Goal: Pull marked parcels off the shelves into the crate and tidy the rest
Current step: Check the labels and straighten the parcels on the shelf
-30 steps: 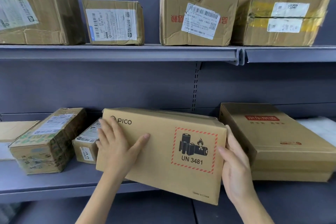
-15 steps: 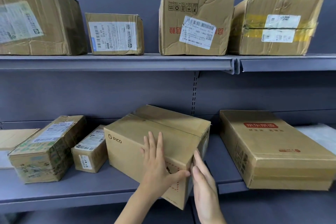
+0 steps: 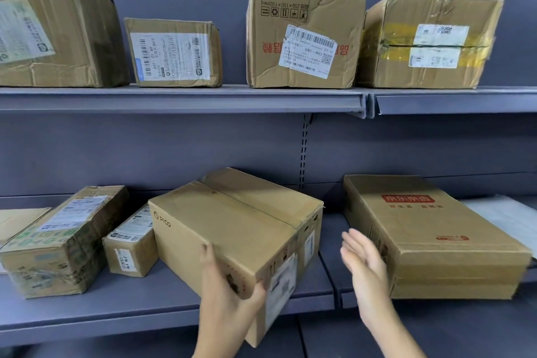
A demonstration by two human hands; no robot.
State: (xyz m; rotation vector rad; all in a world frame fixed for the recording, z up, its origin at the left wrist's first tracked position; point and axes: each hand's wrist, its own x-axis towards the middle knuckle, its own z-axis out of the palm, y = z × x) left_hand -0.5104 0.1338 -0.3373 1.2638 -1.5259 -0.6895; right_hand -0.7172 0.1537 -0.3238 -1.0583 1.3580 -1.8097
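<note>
Your left hand (image 3: 229, 293) gripped the PICO box (image 3: 232, 238) at its 6 o'clock corner; your right hand (image 3: 363, 264), open at 3 o'clock, should have braced it.

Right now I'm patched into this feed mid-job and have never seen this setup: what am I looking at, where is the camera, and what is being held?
There is no machine here: a person works with bare hands, and the single picture comes from a camera worn on the head, looking forward and down. You see grey metal shelves; four brown cardboard parcels with white labels stand on the upper one. On the lower shelf, the left hand grips the near corner of the brown cardboard PICO box, which juts over the shelf edge. The right hand is open, touching nothing, beside the flat brown box with the red logo. Two smaller taped parcels sit further left.
</note>
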